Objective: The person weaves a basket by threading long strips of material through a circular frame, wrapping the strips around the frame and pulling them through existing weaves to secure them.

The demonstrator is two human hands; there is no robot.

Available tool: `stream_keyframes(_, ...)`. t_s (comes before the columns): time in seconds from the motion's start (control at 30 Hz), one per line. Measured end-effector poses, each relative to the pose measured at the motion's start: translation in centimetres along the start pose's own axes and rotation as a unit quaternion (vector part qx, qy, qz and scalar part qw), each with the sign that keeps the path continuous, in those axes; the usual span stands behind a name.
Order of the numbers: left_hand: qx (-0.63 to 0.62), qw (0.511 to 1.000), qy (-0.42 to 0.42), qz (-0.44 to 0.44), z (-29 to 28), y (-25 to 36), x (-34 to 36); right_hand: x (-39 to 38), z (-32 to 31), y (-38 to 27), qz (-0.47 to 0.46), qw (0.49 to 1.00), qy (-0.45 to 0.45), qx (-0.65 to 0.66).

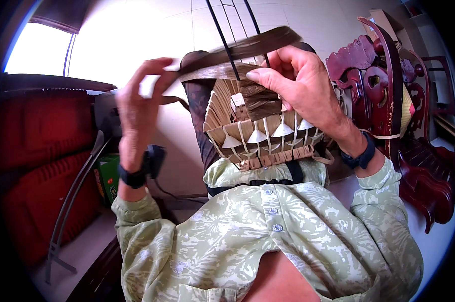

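A basket [222, 133] of tan and brown strips rests on my lap, with white fan-shaped pieces [256, 136] and white cords along its near side. Dark thin rods [220, 27] of a frame stand up from its far part. A long flat brown strip [257, 44] loops over beside these rods. My left hand [143, 100], a little blurred, pinches this strip left of the basket, and a tail of it hangs past the fingers. My right hand [303, 83] presses thumb and fingers on the folded brown strip layers [260, 100] at the basket's upper edge.
Carved dark-red wooden furniture [388, 95] stands close on the right, with cardboard boxes [383, 22] behind. To the left are red panels [46, 131], a curved grey metal bar [74, 201] and a green box [106, 176]. A dark cable [167, 191] runs near my left wrist.
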State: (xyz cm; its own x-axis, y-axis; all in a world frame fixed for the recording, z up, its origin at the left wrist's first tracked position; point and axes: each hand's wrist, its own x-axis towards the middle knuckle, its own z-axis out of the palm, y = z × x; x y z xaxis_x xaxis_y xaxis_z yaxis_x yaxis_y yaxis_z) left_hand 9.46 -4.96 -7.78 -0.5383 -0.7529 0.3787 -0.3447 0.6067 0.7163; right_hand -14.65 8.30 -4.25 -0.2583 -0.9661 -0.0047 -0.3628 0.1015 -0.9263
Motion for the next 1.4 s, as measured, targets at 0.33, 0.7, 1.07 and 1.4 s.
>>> stream_keyframes(0.33, 0.421, 0.803, 0.107, -0.409, -17.7, -16.3, -2.0, 0.1, 0.3, -0.5, 0.006, 1.000, -0.019, 0.011)
stream_keyframes(0.7, -0.254, 0.931, -0.263, 0.005, 3.9, 1.4, 5.5, -0.3, 0.2, -0.9, 0.052, 0.998, -0.005, 0.036)
stream_keyframes(1.07, -0.353, 0.883, -0.298, -0.089, 3.4, -1.7, 7.5, -0.1, 0.2, -0.4, 0.025, 1.000, 0.001, -0.009)
stream_keyframes(1.4, 0.478, 0.839, 0.246, -0.085, -11.9, -9.7, 0.9, 0.2, 0.1, -0.5, 0.024, 0.999, -0.015, 0.021)
